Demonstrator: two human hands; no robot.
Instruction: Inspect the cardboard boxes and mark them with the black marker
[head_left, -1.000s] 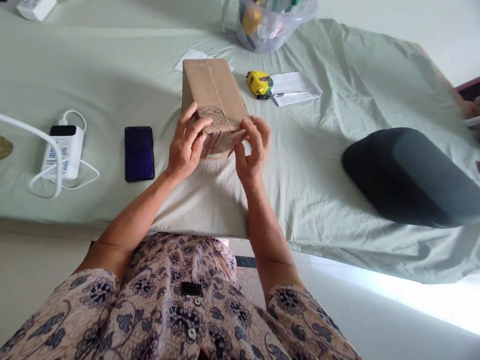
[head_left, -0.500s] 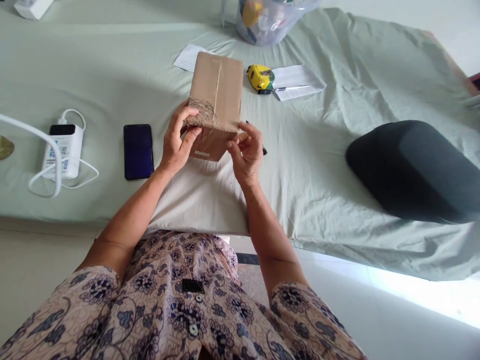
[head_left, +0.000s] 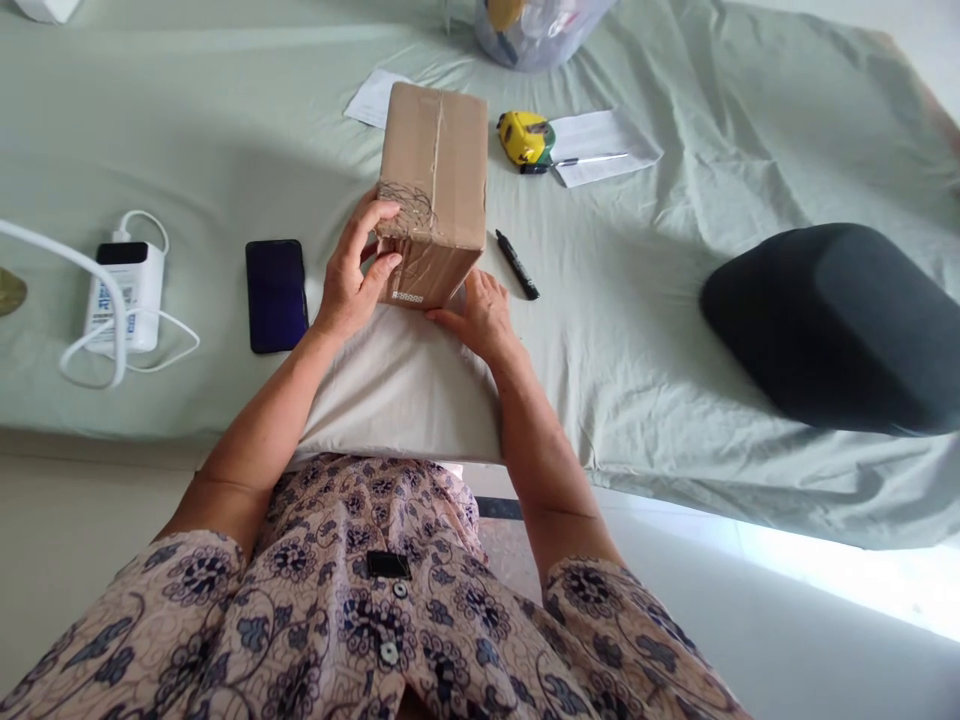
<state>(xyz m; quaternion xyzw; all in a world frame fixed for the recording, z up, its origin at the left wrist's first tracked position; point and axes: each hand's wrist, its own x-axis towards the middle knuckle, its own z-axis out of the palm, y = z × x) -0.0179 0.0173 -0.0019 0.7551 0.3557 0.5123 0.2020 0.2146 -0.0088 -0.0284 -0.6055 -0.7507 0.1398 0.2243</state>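
We see the left hand [head_left: 352, 270] pinching the cardboard box [head_left: 450, 160] at its near left edge, fingers over the top, thumb on the front. The right hand [head_left: 486, 312] grips the lower right corner, thumb along the bottom edge, fingers against the side. The box stands between them on the worktop [head_left: 630, 330], brown and block-shaped, with a ragged seam along its top and a dark scribble by the left fingers. Just beside the right hand lies a slim black marker [head_left: 517, 265]; to the left, a glossy flat phone [head_left: 276, 295]. Beyond are a yellow tape measure [head_left: 525, 138] on creased white paper [head_left: 622, 145], and, well apart to the right, a smooth dark rounded object [head_left: 840, 330].

White characters run low on the box's front, probably lettering, but too small for us to read.

Half a second ago the right hand was higher, partly covering the marker; now we see the marker whole.
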